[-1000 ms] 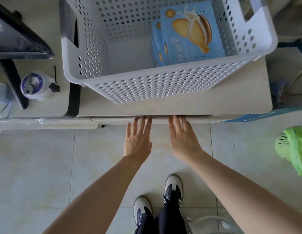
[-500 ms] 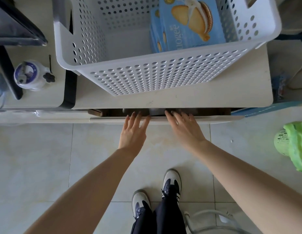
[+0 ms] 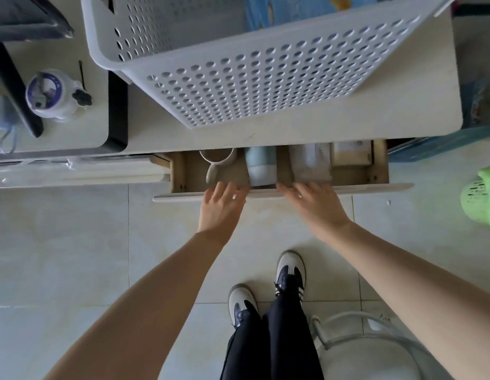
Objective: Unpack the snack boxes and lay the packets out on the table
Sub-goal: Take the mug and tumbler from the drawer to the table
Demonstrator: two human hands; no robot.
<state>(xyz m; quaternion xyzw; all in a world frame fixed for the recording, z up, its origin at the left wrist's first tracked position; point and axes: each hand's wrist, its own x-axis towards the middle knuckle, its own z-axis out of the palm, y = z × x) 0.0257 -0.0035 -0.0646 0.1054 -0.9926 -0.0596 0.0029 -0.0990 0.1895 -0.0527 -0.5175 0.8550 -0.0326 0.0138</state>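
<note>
Down at the front edge of the table (image 3: 293, 133), both hands are resting on the front panel of a drawer (image 3: 375, 187) that is standing partly open beneath the tabletop. The left hand (image 3: 220, 208) is lying with its fingers over the top of the panel, fairly straight and slightly spread, gripping nothing that I can make out. The right hand (image 3: 315, 204) is doing the same just to the right, fingers loose and reaching over the panel's edge; neither hand is closing round any object.

Inside the drawer a mug (image 3: 218, 160) is lying with its handle pointing toward the person, a pale blue bottle (image 3: 260, 167) is lying beside it, and a whitish wrapped bundle (image 3: 309, 163) and a flat box (image 3: 350, 154) are sitting further right.

On the tabletop a white perforated basket (image 3: 238, 86) is standing, and the blue snack boxes (image 3: 293, 9) are sitting inside it at its far side, only partly showing at the top of the view. To the left, on a neighbouring surface, a small white jug-like container (image 3: 53, 94) is standing. A green basket (image 3: 482, 198) is showing at the right edge, over the tiled floor (image 3: 60, 242), and the person's two shoes (image 3: 265, 286) are pointing toward the table.
</note>
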